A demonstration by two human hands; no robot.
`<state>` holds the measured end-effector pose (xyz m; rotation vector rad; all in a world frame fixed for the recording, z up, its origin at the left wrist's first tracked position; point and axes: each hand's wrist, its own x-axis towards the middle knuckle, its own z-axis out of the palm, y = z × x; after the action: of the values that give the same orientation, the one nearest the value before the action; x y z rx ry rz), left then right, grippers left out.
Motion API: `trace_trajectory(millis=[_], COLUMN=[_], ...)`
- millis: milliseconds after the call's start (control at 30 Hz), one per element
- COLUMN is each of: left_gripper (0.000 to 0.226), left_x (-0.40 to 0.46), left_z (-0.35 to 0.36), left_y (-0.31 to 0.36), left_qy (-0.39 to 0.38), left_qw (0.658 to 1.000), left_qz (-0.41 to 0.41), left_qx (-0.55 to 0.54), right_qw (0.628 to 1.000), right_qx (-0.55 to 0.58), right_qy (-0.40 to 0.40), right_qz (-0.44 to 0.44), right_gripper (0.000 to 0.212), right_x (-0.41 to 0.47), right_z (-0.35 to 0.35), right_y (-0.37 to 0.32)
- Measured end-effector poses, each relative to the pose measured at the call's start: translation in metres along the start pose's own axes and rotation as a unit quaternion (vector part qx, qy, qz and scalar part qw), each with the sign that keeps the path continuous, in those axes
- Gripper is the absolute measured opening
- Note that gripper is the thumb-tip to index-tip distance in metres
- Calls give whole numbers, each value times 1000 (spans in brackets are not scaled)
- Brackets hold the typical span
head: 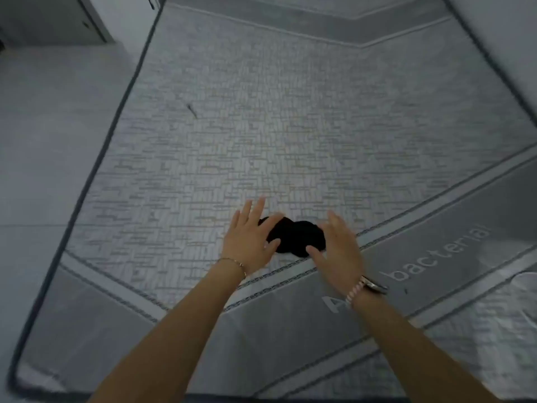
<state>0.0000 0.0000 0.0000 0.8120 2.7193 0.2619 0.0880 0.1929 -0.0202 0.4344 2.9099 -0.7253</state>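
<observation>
Both hands are hovering low over a small crumpled black fabric bundle (296, 237), one at each end. The left hand (249, 237) is lying flat with its fingers straight and slightly spread, and its thumb side is overlapping the left end of the bundle. The right hand (340, 246) is equally flat and relaxed, its thumb reaching toward the near right edge. Neither is pinching or curling round the cloth. Whether the palms are pressing on it or floating just above it, this view is not showing.

The bundle is sitting on a bare grey quilted mattress (261, 126), toward the end closest to the person, just beyond a darker grey chevron band (276, 330) carrying pale lettering. A thin gold-coloured bracelet (232, 261) is circling the left wrist and a pink-strapped wristwatch (369, 285) the right.

Judging from this, the person is getting ready to open out or flatten the cloth. To do that well, each hand should be finding a real edge or corner rather than a fold in the middle, since the black is hiding the layers. Pinching lightly at opposite ends and drawing apart evenly should be keeping it from twisting. Flat palms sweeping outward from the centre can then be smoothing it. The mattress will likely be yielding, so light strokes should be serving better than heavy ones.
</observation>
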Motion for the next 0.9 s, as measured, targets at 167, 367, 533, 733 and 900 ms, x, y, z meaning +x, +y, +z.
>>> trace_trajectory(millis=[167,367,533,733,900], left_gripper=[52,44,35,30,29], left_x=[45,68,71,69,47], left_z=[67,90,89,54,-42], left_y=[-28,-37,-34,-24,-9], left_qy=[-61,-50,-35,16,56], left_qw=[994,992,989,981,965], left_qz=[-69,-91,-120,-73,-49], left_qx=[-62,-67,-79,-176,-253], right_qw=[994,985,977,968,960], right_qx=[72,78,147,209,250], right_qy=[4,1,-2,39,71], right_qz=[87,154,154,130,103], right_gripper=[43,38,34,40,40], right_x=[35,57,59,47,28], right_z=[64,85,85,49,-41], right_y=[31,44,39,26,-13])
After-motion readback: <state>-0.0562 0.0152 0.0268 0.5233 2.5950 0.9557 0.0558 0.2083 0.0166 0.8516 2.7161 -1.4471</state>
